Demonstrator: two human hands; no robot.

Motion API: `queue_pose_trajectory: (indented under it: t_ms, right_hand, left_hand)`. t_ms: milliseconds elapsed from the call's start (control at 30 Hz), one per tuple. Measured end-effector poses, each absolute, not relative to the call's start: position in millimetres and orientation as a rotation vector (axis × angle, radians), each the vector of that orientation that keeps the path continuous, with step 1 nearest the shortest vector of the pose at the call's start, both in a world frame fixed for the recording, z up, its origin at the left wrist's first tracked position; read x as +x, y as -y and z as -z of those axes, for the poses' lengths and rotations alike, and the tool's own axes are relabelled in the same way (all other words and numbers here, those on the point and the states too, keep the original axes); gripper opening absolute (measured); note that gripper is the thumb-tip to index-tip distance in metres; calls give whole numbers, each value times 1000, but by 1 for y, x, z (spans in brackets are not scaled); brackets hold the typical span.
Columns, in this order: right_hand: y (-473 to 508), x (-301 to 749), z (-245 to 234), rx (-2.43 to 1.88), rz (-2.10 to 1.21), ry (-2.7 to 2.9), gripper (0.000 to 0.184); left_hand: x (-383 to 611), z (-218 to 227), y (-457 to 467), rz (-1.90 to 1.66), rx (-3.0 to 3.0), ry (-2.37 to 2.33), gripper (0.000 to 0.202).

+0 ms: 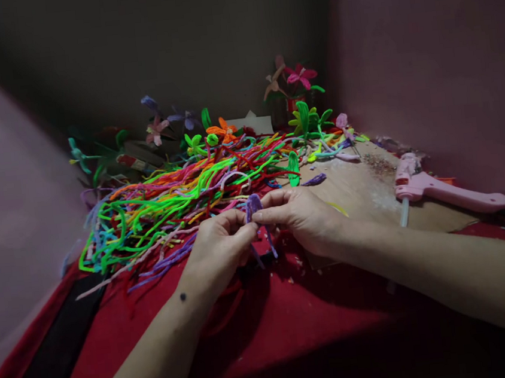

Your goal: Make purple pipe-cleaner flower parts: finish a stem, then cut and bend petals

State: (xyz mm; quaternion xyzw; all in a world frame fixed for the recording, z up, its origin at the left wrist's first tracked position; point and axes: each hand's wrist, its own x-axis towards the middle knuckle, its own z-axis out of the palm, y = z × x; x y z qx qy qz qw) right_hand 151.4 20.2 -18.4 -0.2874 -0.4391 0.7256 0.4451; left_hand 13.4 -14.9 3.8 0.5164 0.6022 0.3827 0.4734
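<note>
My left hand (pixel 221 247) and my right hand (pixel 300 214) meet over the red cloth (pixel 294 329). Both pinch a folded purple pipe cleaner (pixel 253 206), its loose ends hanging down below my fingers. The fingers of each hand are closed on it. Just beyond my hands lies a big heap of coloured pipe cleaners (pixel 181 196), mostly green, orange and red.
A pink glue gun (pixel 442 190) lies on a brown board (pixel 361 189) at the right. Finished pipe-cleaner flowers (pixel 223 130) stand at the back, with a pink one (pixel 300 77) in a holder. Walls close in on the left, back and right.
</note>
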Motion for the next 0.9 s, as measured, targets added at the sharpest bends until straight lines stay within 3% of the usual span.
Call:
queue_pose_trajectory:
  t_ms: [233,600,900]
  right_hand:
    - [-19,149,20,-631,-1841,1124,16]
    - [-17,149,18,-613,-1908,1087,14]
    - [-24,153,16,-703,-1669,1156,18]
  left_hand:
    - [15,-3,15,-1006,974,-1185,12]
    - [15,1,16,-988,963,-1101,7]
    - [8,-2,14,-801,1111,-1131,15]
